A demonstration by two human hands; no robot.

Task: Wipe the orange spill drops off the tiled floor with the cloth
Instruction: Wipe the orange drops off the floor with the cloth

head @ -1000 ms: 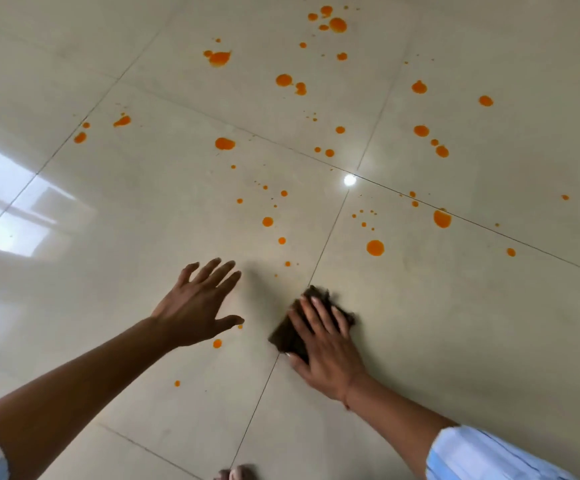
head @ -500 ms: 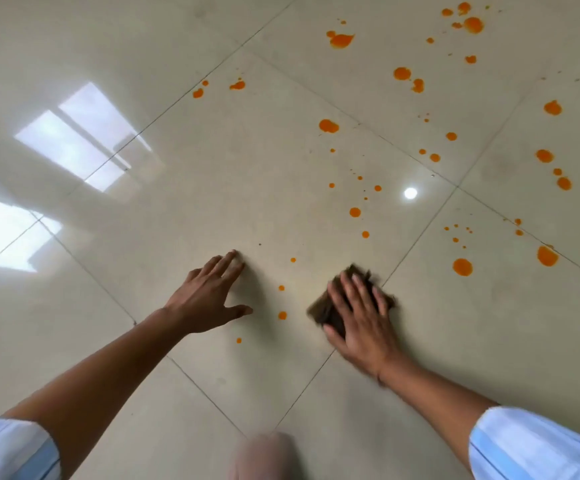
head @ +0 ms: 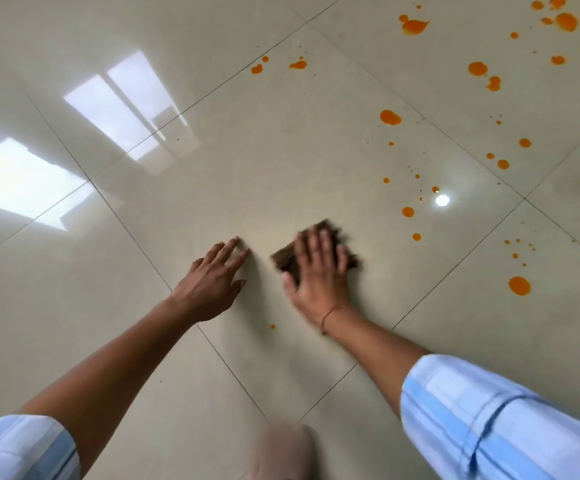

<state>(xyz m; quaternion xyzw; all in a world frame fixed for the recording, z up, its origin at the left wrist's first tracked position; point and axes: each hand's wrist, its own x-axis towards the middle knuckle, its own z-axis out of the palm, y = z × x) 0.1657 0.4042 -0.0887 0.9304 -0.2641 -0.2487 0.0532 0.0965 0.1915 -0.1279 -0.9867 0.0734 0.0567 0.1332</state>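
A dark brown cloth (head: 283, 260) lies flat on the glossy beige tiled floor (head: 281, 161), pressed down by my right hand (head: 319, 282), whose fingers spread over it. My left hand (head: 212, 282) rests flat on the tile just left of the cloth, fingers apart, holding nothing. Orange spill drops scatter to the upper right: a big one (head: 519, 285) at the right, one (head: 390, 117) farther up, small ones (head: 408, 212) close beyond the cloth. A single tiny drop (head: 272, 327) sits between my wrists.
Window light glares off the tiles at the left (head: 21, 181). A ceiling lamp reflects as a bright dot (head: 442, 200). My knee (head: 283, 452) shows at the bottom edge. Grout lines run diagonally across the floor.
My right hand has slid the cloth leftward toward my left hand. The small drops that lay between the two hands are gone, except one tiny drop. The view has shifted left.
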